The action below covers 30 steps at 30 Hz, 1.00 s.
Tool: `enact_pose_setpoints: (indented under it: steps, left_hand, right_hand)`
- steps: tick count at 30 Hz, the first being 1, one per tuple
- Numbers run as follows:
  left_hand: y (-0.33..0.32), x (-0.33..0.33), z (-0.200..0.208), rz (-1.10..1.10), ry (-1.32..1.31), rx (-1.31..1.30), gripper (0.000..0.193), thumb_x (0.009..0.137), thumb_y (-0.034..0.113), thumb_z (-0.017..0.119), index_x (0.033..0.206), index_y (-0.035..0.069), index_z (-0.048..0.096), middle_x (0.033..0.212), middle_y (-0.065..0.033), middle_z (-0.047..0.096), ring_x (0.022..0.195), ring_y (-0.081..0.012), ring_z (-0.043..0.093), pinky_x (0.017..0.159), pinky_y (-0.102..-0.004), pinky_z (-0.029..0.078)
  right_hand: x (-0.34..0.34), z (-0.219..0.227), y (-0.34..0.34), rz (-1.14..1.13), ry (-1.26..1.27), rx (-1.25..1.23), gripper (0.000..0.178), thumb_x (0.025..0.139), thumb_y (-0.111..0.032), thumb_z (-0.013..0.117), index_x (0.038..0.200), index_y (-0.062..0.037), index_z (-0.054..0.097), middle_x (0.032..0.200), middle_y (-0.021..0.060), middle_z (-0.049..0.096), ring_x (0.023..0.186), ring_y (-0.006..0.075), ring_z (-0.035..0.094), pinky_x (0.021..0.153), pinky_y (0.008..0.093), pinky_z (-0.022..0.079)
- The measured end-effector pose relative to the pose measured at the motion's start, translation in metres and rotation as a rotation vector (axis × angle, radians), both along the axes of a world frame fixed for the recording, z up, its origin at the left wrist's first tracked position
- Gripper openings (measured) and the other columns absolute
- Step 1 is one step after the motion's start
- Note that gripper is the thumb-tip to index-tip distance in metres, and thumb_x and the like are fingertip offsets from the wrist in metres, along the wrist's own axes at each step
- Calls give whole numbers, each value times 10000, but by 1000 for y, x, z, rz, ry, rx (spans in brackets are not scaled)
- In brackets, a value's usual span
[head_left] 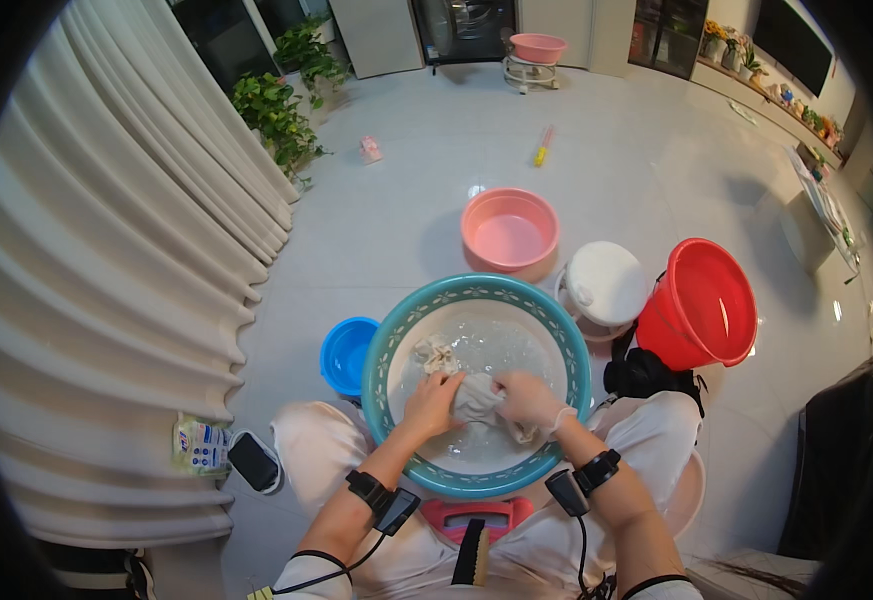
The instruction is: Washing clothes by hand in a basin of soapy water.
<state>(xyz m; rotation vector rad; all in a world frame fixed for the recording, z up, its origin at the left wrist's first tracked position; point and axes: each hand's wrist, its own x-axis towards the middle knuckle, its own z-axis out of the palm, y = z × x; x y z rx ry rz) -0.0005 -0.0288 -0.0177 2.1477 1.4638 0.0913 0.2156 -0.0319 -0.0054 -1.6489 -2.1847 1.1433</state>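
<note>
A large teal-rimmed basin [381, 375] with a white inside stands between my knees, holding water with some suds. In it my left hand [434, 402] presses its fingers around the left side of a wet whitish cloth [476, 399]. My right hand [534, 400] is closed on the right part of that cloth, and its tail hangs below the fingers. Something thin and clear, like a glove, seems to cover this hand to the wrist. A crumpled beige cloth piece [437, 354] lies beyond my left hand; whether it joins the held cloth, I cannot tell.
Around the basin stand a small blue basin [346, 352], a pink basin [509, 228], a white round-topped stool [604, 284] and a red bucket [708, 300]. A phone [253, 461] and a wipes pack [199, 445] lie left by the curtain [126, 300]. A pink-handled brush [471, 545] is near my lap.
</note>
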Motion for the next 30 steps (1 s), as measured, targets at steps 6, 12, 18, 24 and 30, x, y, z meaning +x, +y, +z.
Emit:
enact_pose_setpoints:
  steps: [6, 12, 18, 24, 30]
  left_hand:
    - [7, 16, 12, -39, -58, 171, 883, 482, 333, 889, 1249, 111, 513, 1285, -136, 458, 1221, -361, 405, 925, -426, 439]
    - [7, 28, 20, -23, -723, -128, 588, 594, 244, 819, 1122, 77, 620, 1207, -159, 573, 1111, -282, 555, 880, -376, 461]
    - [17, 10, 36, 218, -733, -91, 323, 693, 22, 696, 1013, 21, 656, 913, -44, 674, 851, -103, 599, 766, -265, 479]
    - [30, 20, 92, 285, -722, 414, 157, 669, -47, 602, 812, 17, 603, 717, -6, 580, 683, -76, 521, 615, -225, 414]
    - [39, 18, 89, 301, -385, 774, 249, 666, -30, 621, 906, 21, 577, 795, -133, 612, 667, -170, 584, 581, -275, 446]
  right_hand:
    - [12, 83, -8, -260, 675, 48, 226, 720, -124, 672, 888, -32, 552, 772, 68, 560, 713, 143, 535, 669, 296, 455]
    - [2, 122, -13, -250, 949, 122, 178, 746, -96, 664, 864, -56, 537, 774, -8, 498, 723, 81, 472, 651, 235, 418]
    - [38, 106, 1, -431, 978, 420, 192, 729, -62, 675, 856, -64, 530, 781, -15, 488, 726, 68, 458, 659, 228, 409]
    - [62, 90, -5, -605, 1005, 339, 191, 745, -68, 659, 862, -53, 509, 792, -4, 512, 737, 75, 472, 669, 240, 422]
    - [57, 90, -21, -543, 739, 519, 248, 761, -103, 659, 974, -28, 557, 850, 70, 578, 792, 160, 550, 744, 291, 463]
